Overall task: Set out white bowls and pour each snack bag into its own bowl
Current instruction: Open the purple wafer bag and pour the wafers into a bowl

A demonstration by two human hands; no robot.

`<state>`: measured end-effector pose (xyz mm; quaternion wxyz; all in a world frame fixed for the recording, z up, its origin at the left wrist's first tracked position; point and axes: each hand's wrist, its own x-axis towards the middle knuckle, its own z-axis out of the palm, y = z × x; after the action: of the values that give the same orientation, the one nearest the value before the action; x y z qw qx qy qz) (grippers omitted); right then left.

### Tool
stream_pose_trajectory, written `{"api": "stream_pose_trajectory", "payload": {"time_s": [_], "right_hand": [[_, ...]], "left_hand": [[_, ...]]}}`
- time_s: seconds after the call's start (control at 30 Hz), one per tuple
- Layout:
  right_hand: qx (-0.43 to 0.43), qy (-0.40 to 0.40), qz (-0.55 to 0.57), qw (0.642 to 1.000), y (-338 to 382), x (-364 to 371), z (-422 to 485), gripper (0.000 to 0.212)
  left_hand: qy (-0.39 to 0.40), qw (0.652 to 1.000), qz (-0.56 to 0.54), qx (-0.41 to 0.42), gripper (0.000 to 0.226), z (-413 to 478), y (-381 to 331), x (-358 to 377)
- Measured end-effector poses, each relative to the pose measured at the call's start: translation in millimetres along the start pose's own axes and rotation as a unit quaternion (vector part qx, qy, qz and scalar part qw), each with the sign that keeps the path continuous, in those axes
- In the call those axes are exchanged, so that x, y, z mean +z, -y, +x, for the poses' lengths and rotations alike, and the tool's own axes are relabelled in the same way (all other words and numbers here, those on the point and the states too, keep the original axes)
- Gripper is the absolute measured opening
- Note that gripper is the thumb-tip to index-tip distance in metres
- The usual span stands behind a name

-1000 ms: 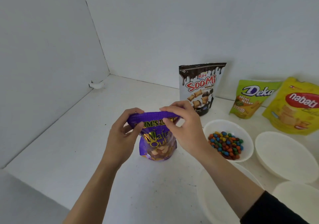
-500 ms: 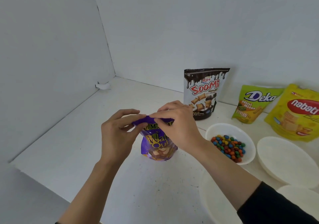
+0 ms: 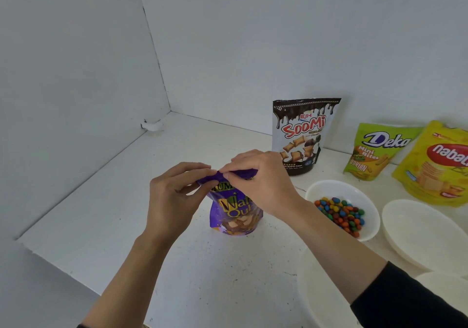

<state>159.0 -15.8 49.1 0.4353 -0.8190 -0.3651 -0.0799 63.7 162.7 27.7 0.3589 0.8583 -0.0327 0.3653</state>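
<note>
A purple snack bag [image 3: 234,215] stands upright on the white table [image 3: 101,201]. My left hand [image 3: 174,198] and my right hand [image 3: 263,183] both pinch its top edge, fingertips close together. To the right, a white bowl [image 3: 326,188] holds coloured candies [image 3: 342,212]. An empty white bowl [image 3: 425,231] sits right of it. Another empty bowl [image 3: 319,289] lies under my right forearm, and a further bowl [image 3: 443,284] shows at the lower right. At the back stand a Soomi bag [image 3: 304,135], a green Deka bag [image 3: 374,150] and a yellow Nabati bag [image 3: 438,165].
White walls close the table on the left and at the back. A small white object [image 3: 152,125] lies in the far left corner. The table's front left edge [image 3: 58,259] drops off.
My hands have drawn closer together on the bag's top edge, which is now folded between the fingertips. The view has shifted slightly, so everything sits further right and lower.
</note>
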Motion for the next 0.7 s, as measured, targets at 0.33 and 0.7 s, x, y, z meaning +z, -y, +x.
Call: {"api": "stream_pose_trajectory", "payload": {"time_s": [0.33,0.7], "right_hand": [[-0.001,0.041,0.017,0.999,9.2,-3.8,1.9,0.015],[-0.022,0.028,0.011,0.999,7.6,-8.1,1.7,0.012]], "left_hand": [[0.0,1.0,-0.006,0.031,0.024,0.2,1.6,0.2],[0.041,0.999,-0.003,-0.011,0.019,5.3,0.2,-5.1]]}}
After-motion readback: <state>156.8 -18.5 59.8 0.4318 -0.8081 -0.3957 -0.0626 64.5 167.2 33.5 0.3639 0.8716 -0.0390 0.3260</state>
